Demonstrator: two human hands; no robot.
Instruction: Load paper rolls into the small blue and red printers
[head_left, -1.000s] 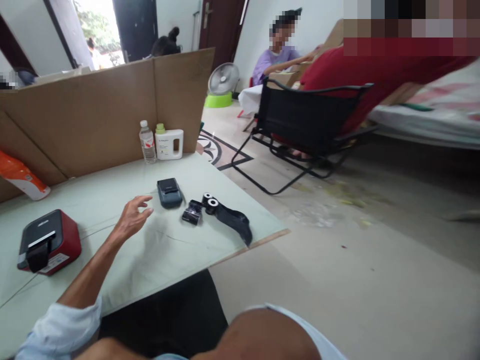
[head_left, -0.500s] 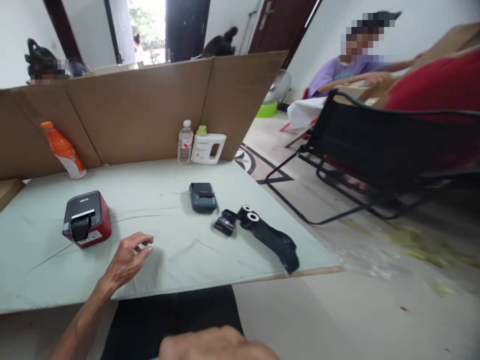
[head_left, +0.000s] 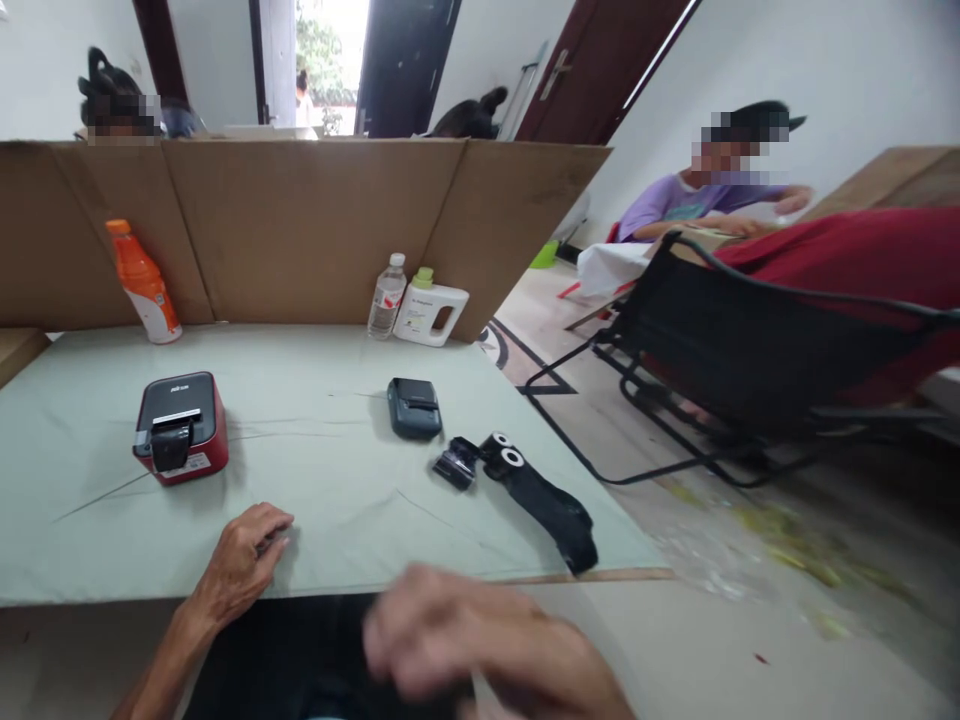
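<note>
My left hand (head_left: 244,560) rests on the table's front edge, fingers loosely bent, thumb apart and nothing held. My right hand (head_left: 480,630) is raised in front of the table edge at the bottom of the view; motion smears its fingers. Beyond my left hand stands a red and black label printer (head_left: 181,430) with a black strip at its front slot. A small dark printer-like device (head_left: 415,408) lies farther right. Closer to my right hand are a small dark glossy object (head_left: 457,463) and a black strap (head_left: 546,510) with two white-ringed rolls (head_left: 504,452) at its end.
A cardboard panel (head_left: 315,230) borders the back of the pale green tabletop (head_left: 300,390). Before it stand an orange bottle (head_left: 146,285), a clear water bottle (head_left: 387,300) and a white jug (head_left: 431,310). Right of the table are a black folding chair (head_left: 735,330) and a seated person (head_left: 675,200).
My left hand has lowered onto the table edge. My right hand has risen farther into view. The head view has shifted and tilted slightly; the objects on the table stay in place.
</note>
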